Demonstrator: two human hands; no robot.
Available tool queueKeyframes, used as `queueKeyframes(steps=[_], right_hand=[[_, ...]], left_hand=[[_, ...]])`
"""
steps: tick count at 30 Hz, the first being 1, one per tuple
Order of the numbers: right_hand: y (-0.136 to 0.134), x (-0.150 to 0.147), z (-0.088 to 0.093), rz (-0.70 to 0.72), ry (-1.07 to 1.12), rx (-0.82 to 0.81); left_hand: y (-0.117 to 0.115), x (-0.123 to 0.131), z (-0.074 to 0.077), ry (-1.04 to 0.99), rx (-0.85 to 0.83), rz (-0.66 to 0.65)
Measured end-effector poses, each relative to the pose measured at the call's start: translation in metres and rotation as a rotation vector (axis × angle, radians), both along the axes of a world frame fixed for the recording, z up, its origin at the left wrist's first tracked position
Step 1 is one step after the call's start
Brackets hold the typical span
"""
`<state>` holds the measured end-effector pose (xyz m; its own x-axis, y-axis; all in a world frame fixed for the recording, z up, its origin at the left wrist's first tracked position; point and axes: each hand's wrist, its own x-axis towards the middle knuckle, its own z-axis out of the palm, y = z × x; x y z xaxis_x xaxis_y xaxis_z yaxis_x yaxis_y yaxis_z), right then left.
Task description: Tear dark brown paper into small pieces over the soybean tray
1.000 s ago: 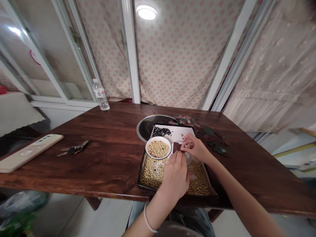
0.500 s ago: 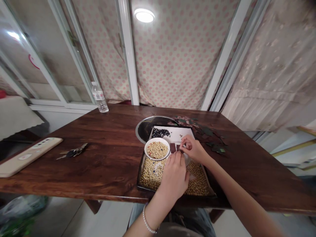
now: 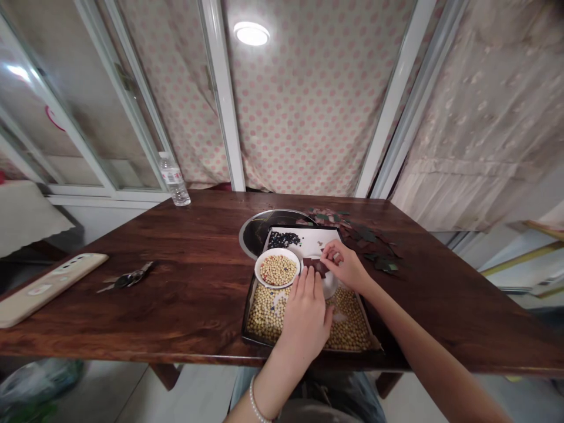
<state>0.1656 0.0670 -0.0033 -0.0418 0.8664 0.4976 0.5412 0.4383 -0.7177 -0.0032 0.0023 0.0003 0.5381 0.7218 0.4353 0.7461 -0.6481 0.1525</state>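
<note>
White bowl (image 3: 257,270) of beans (image 3: 278,270): left hand (image 3: 307,314) bump could spill it. Brown pieces (image 3: 315,265) just right of bowl, left fingertips on top; uneven press could skid them. Right hand (image 3: 345,267) farther right: fingers pinched, can't tell on what.

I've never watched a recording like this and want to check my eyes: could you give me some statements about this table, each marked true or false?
1. The round white bowl holds pale yellow beans. True.
2. The right hand wears a white beaded bracelet at the wrist. False: the left hand does.
3. Black beans lie in the far left corner of the rectangular, black-rimmed tray. True.
4. The clear plastic bottle lies on its side. False: it stands upright.
5. Both hands are at some flat, dark brown pieces. True.
</note>
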Motion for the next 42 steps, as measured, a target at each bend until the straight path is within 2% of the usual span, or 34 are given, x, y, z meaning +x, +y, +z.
queueKeyframes(steps=[3, 7, 16, 24, 38, 42], right_hand=[[0.000, 0.003, 0.001, -0.031, 0.104, -0.010], [-0.004, 0.004, 0.003, 0.003, 0.167, -0.090], [-0.008, -0.003, 0.005, 0.083, 0.297, -0.177], [-0.010, -0.005, 0.007, 0.086, 0.381, -0.236], [-0.007, -0.002, 0.000, 0.034, 0.401, -0.179], [-0.007, 0.000, 0.000, 0.023, 0.345, -0.147]], left_hand=[[0.000, 0.000, -0.001, 0.035, -0.027, 0.001], [0.000, 0.001, 0.002, 0.060, -0.052, -0.007], [0.000, 0.001, 0.003, 0.026, -0.087, -0.047], [-0.001, -0.001, 0.004, -0.015, -0.131, -0.072], [0.003, 0.000, 0.003, -0.047, -0.115, -0.118], [0.003, 0.000, 0.005, -0.029, -0.100, -0.121]])
